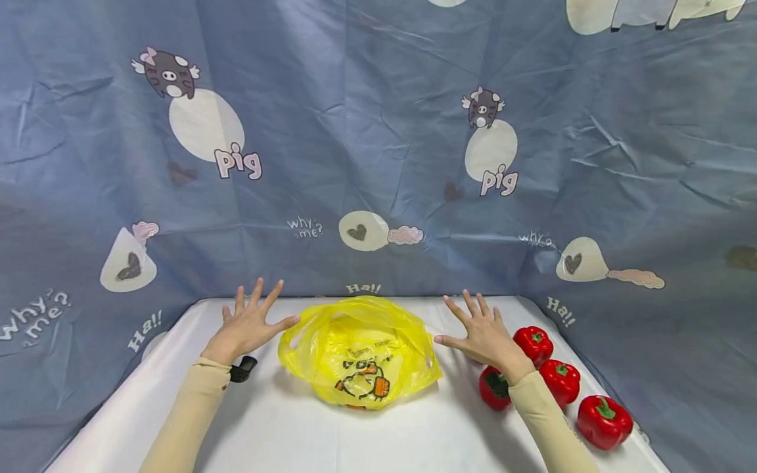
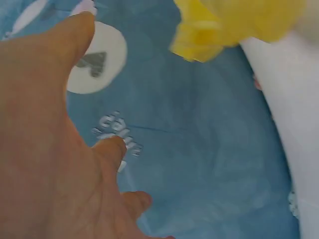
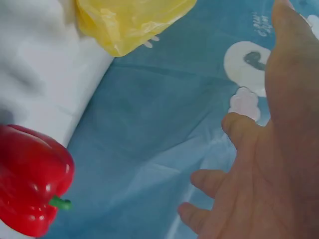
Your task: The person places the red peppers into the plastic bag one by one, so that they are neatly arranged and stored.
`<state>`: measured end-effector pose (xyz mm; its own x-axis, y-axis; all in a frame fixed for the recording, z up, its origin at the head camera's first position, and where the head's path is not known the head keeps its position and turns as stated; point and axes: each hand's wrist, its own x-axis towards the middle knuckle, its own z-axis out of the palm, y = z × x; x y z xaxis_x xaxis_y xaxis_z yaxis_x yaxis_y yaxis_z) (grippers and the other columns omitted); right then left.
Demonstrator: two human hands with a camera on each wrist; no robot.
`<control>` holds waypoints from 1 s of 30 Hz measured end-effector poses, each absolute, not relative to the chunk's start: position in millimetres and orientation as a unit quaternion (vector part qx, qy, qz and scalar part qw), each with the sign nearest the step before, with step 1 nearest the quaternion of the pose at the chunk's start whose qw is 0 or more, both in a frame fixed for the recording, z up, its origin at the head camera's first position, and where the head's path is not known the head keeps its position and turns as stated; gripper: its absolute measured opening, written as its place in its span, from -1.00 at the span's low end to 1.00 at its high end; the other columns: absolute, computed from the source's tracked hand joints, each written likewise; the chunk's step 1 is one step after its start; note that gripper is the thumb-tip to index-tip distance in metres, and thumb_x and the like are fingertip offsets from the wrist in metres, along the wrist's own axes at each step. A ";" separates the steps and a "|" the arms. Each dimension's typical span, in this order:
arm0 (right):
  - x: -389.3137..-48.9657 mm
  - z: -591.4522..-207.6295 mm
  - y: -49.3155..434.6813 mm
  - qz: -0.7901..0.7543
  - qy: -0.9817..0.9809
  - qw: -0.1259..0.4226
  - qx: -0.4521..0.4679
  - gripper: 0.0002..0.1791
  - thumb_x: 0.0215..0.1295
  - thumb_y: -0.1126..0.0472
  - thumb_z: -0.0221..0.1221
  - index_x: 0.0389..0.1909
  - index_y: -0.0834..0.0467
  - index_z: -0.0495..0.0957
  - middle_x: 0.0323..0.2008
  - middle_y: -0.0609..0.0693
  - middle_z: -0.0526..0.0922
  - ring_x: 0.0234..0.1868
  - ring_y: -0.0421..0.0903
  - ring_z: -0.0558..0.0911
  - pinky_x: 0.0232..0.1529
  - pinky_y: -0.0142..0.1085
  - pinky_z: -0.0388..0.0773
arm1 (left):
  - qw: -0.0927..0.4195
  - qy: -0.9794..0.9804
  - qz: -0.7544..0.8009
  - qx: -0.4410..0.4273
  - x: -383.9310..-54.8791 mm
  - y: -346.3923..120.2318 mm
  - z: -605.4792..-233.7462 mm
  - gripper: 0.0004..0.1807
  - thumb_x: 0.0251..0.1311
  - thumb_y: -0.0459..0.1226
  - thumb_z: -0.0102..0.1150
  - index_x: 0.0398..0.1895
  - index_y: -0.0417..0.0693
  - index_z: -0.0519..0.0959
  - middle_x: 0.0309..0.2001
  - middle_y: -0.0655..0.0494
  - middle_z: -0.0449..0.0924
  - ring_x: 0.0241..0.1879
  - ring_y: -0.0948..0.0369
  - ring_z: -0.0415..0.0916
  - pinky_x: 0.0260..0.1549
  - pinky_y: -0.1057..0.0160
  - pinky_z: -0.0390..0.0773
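Observation:
A yellow plastic bag [image 1: 361, 355] with printed lettering and a cartoon figure lies in the middle of the white table, its mouth spread wide. My left hand [image 1: 251, 325], fingers straight and splayed, hovers just left of the bag; in the head view its thumb overlaps the bag's edge, and whether it touches I cannot tell. My right hand [image 1: 486, 335] is spread in the same way on the bag's right, holding nothing. Several red bell peppers [image 3: 32, 179] with green stems are near the right hand and forearm, one pepper [image 1: 494, 387] partly hidden behind the wrist.
The white-covered table [image 1: 260, 433] ends at a blue printed curtain [image 1: 378, 164] that hangs behind it and along both sides. On the far right, one bell pepper [image 1: 604, 422] lies close to the table's side edge. A black strap [image 1: 243, 369] sits at the left wrist.

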<state>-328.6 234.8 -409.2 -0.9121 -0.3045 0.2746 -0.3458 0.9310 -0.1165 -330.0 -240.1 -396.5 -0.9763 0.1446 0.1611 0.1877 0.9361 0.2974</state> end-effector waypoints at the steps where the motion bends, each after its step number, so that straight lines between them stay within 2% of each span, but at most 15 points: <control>1: -325.9 -407.1 237.1 0.082 -0.974 0.126 0.169 -0.01 0.07 -0.57 -0.03 0.49 -0.21 0.03 0.51 0.23 -0.04 0.47 0.36 -0.01 0.28 0.39 -0.03 | 0.066 -0.981 -0.160 -0.089 -328.7 -238.0 -394.5 0.04 0.12 0.45 -0.18 0.54 0.25 -0.25 0.52 -0.26 -0.49 0.38 -0.47 -0.56 0.07 -0.61 -0.35; 7: -309.0 -407.0 253.4 0.099 -0.972 0.115 0.180 0.00 0.04 -0.59 -0.04 0.49 -0.24 0.03 0.50 0.21 0.01 0.44 0.35 0.07 0.29 0.35 0.03 | 0.037 -0.976 -0.186 -0.104 -322.0 -229.2 -394.3 0.08 0.11 0.43 -0.11 0.54 0.22 -0.30 0.50 -0.34 -0.46 0.37 -0.50 -0.51 0.09 -0.59 -0.28; 13: -287.9 -416.9 268.3 0.136 -0.970 0.095 0.176 -0.02 0.04 -0.56 0.00 0.48 -0.28 0.03 0.48 0.16 0.09 0.40 0.35 0.16 0.25 0.35 0.12 | -0.011 -0.964 -0.238 -0.120 -315.7 -227.3 -411.5 0.16 0.12 0.33 0.05 0.54 0.02 -0.32 0.45 -0.50 -0.41 0.35 -0.55 -0.39 0.09 -0.56 -0.04; 19: -267.2 -426.1 285.0 0.184 -0.967 0.081 0.159 -0.02 0.06 -0.48 0.11 0.48 -0.20 0.07 0.45 0.11 0.16 0.38 0.28 0.23 0.15 0.35 0.26 | -0.043 -0.945 -0.303 -0.115 -317.6 -222.4 -435.5 0.23 0.09 0.21 0.21 0.52 -0.17 -0.34 0.42 -0.59 -0.35 0.36 -0.49 -0.22 0.12 -0.45 0.16; 23: -259.0 -432.8 296.0 0.212 -0.963 0.077 0.149 -0.05 0.09 -0.41 0.16 0.47 -0.19 0.07 0.43 0.10 0.19 0.39 0.25 0.21 0.14 0.36 0.26 | -0.035 -0.939 -0.326 -0.106 -319.2 -217.4 -444.6 0.18 0.11 0.07 0.29 0.50 -0.30 -0.26 0.43 -0.51 -0.18 0.37 -0.43 -0.12 0.15 -0.38 0.20; 27: -253.6 -439.5 306.0 0.250 -0.955 0.072 0.142 -0.06 0.10 -0.31 0.23 0.47 -0.15 0.08 0.43 0.09 0.20 0.40 0.22 0.21 0.16 0.35 0.25 | -0.030 -0.939 -0.332 -0.087 -320.0 -213.6 -449.3 0.14 0.10 0.02 0.31 0.47 -0.39 -0.19 0.39 -0.51 0.03 0.29 -0.41 0.12 0.09 -0.28 0.34; 28: -252.4 -441.6 308.2 0.259 -0.953 0.072 0.140 -0.05 0.10 -0.28 0.25 0.47 -0.12 0.09 0.43 0.10 0.20 0.40 0.22 0.21 0.16 0.35 0.25 | -0.028 -0.940 -0.331 -0.081 -320.3 -213.1 -450.4 0.13 0.10 0.01 0.31 0.46 -0.42 -0.16 0.35 -0.53 0.09 0.25 -0.40 0.20 0.06 -0.25 0.38; 30: -249.6 -446.4 312.5 0.278 -0.949 0.072 0.129 -0.04 0.09 -0.25 0.27 0.47 -0.07 0.10 0.42 0.11 0.22 0.38 0.23 0.26 0.16 0.33 0.27 | -0.033 -0.939 -0.336 -0.069 -321.3 -212.6 -454.0 0.09 0.10 -0.02 0.32 0.43 -0.46 -0.11 0.19 -0.54 0.32 0.04 -0.32 0.46 -0.07 -0.14 0.50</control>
